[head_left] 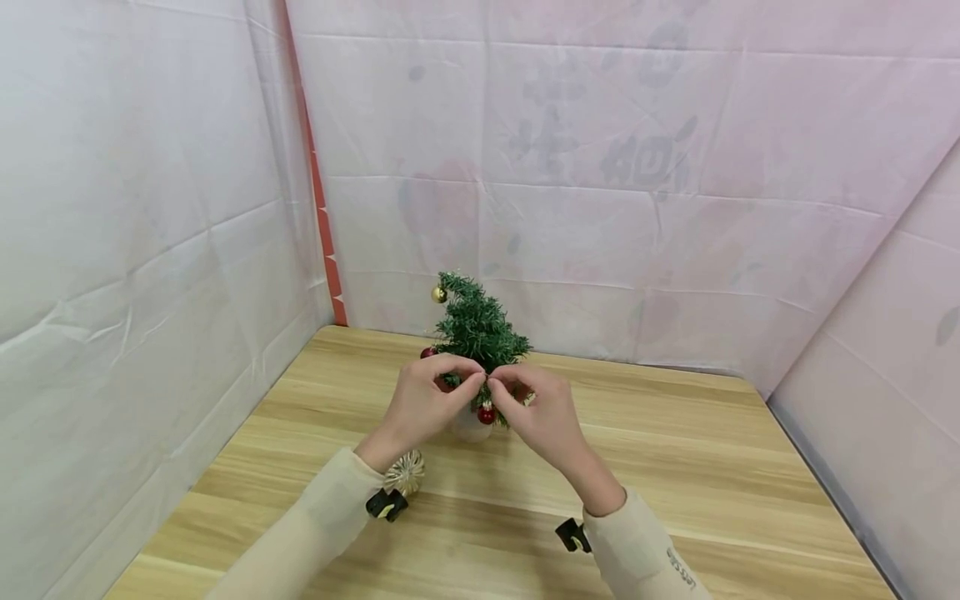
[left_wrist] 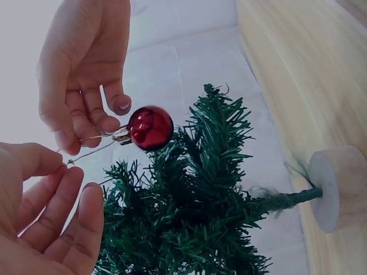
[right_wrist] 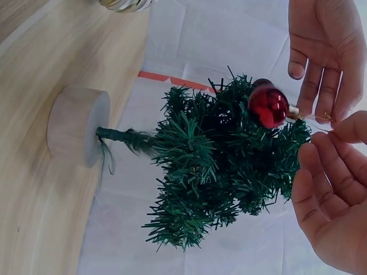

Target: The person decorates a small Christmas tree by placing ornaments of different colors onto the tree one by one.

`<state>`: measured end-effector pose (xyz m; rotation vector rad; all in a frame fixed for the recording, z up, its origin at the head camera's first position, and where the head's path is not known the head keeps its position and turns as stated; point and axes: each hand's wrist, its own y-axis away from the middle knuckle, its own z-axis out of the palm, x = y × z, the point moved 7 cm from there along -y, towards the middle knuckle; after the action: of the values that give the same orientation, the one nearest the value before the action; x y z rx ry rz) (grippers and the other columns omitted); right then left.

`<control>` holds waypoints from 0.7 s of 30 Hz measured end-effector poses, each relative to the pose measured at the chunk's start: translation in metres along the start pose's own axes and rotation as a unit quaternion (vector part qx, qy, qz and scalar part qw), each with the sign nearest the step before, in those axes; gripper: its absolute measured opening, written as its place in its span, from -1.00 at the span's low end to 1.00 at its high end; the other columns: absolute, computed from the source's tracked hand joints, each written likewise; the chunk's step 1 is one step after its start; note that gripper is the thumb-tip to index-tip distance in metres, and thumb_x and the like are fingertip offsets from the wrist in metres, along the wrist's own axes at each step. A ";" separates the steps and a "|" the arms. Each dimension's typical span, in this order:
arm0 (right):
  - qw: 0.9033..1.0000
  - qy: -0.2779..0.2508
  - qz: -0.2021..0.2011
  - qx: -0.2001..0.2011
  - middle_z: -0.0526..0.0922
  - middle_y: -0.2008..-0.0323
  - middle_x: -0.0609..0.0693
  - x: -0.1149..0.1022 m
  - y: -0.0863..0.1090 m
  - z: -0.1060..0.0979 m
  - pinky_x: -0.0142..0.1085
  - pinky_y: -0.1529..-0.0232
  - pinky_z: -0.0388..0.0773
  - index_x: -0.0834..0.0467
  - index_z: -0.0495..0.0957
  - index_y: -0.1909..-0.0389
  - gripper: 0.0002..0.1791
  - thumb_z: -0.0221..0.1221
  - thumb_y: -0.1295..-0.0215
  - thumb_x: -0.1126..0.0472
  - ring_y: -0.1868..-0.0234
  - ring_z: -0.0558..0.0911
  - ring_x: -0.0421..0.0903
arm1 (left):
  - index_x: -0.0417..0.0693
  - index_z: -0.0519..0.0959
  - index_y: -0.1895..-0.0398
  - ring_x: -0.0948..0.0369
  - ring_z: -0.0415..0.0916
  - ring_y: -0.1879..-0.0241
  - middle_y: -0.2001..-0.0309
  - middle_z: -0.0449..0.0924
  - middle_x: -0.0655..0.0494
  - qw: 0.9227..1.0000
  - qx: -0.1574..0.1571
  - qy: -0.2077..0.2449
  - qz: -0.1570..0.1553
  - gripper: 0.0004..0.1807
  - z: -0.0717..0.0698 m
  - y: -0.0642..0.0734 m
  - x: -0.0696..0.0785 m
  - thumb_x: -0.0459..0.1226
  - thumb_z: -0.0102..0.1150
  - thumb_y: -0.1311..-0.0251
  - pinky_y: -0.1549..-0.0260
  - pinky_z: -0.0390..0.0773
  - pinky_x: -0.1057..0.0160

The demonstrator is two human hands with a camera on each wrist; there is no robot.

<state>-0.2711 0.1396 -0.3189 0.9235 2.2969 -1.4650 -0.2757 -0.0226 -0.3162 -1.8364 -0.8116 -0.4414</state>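
A small red bauble point(head_left: 487, 413) with a gold cap hangs from a thin golden cord point(left_wrist: 92, 150) in front of a little green Christmas tree point(head_left: 480, 323). My left hand point(head_left: 427, 398) pinches the cord between thumb and forefinger. Close beside it, my right hand point(head_left: 542, 412) also pinches the cord, fingertips nearly meeting the left ones. In the left wrist view the red bauble point(left_wrist: 151, 128) shows near the branches; the right wrist view shows the same bauble point(right_wrist: 268, 107) before the tree point(right_wrist: 212, 154). Whether the cord circles a twig cannot be told.
The tree's round wooden base point(head_left: 472, 428) stands on the wooden table point(head_left: 675, 467). A gold bauble point(head_left: 439, 293) hangs near the treetop and a dark red one point(head_left: 428, 352) at the left. A ribbed golden ball point(head_left: 406, 472) lies by my left wrist. White sheets point(head_left: 600, 208) enclose the table.
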 end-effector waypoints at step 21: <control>0.997 0.048 0.056 0.031 0.71 0.39 -0.10 0.018 -0.009 -0.013 -0.36 0.46 0.57 0.10 0.71 0.22 -0.88 0.20 -0.40 0.22 0.44 0.62 -0.24 | 0.02 0.76 0.25 0.44 0.50 0.57 0.44 0.69 0.29 0.996 0.016 -0.082 -0.040 -0.88 0.020 -0.028 -0.001 -0.23 0.24 -0.32 0.52 0.55 0.36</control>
<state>-0.2885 0.1554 -0.3161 1.1446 2.2375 -1.4815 -0.2978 0.0015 -0.3061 -1.8318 -1.0006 -0.3281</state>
